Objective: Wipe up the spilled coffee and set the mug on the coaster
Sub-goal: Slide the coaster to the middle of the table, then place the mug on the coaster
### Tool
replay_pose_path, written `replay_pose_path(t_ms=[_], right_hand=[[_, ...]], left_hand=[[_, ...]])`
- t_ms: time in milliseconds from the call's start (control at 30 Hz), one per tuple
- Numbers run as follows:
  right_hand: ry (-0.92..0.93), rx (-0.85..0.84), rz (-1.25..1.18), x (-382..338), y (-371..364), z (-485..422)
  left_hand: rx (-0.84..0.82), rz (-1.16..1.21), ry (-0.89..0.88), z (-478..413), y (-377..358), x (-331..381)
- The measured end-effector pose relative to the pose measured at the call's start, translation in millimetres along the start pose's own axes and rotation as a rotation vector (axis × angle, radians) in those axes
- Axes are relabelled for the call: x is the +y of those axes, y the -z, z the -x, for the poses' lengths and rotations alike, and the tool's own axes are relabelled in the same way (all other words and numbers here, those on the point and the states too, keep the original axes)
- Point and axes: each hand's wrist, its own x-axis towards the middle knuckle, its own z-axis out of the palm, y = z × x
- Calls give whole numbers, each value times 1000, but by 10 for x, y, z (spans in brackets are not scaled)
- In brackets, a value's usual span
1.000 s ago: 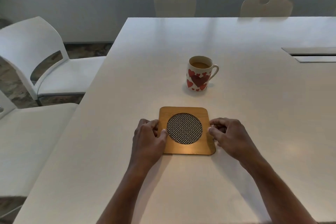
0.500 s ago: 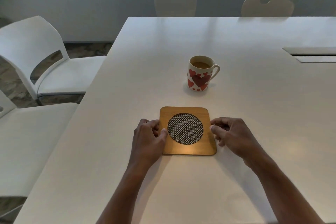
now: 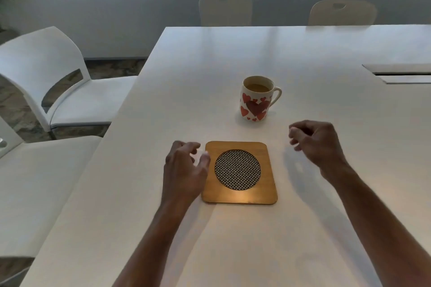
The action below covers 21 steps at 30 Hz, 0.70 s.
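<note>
1. On the white table (image 3: 326, 193), the wooden coaster (image 3: 240, 197) lies flat near the front edge. The mug (image 3: 255, 106) stands upright behind it, apart from it, with its handle (image 3: 277, 96) pointing right.
2. The left hand (image 3: 184, 170) hovers just beside the coaster's left edge, fingers loosely spread and holding nothing. The right hand (image 3: 317, 144) hangs to the coaster's right, loosely curled and also empty.
3. No spill or cloth shows, so moving the mug looks like the step in hand.
4. Take the handle with the right hand, since it faces that side.
5. Lift level and slowly, because the coffee (image 3: 257, 87) sits high and could slop.
6. Set the mug down centred on the woven circle (image 3: 237, 169) while the left hand steadies the coaster.
</note>
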Motion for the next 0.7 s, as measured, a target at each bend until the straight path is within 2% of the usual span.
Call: replay_pose_path(t_ms=[100, 200, 267, 433, 567, 700], right_hand=[[55, 70, 72, 3, -35, -532], [105, 9, 170, -58, -128, -890], [150, -36, 181, -88, -191, -1042], [279, -126, 235, -77, -286, -1222], [374, -91, 281, -60, -312, -1282], [402, -54, 212, -7, -298, -1302]], left_hand=[[-50, 39, -115, -317, -95, 263], [-280, 92, -137, -704, -379, 482], [-370, 89, -122, -943, -576, 575], [-376, 184, -107, -1330, -880, 699], [-347, 188, -173, -1483, -982, 643], [-342, 214, -211, -1519, -1011, 616]])
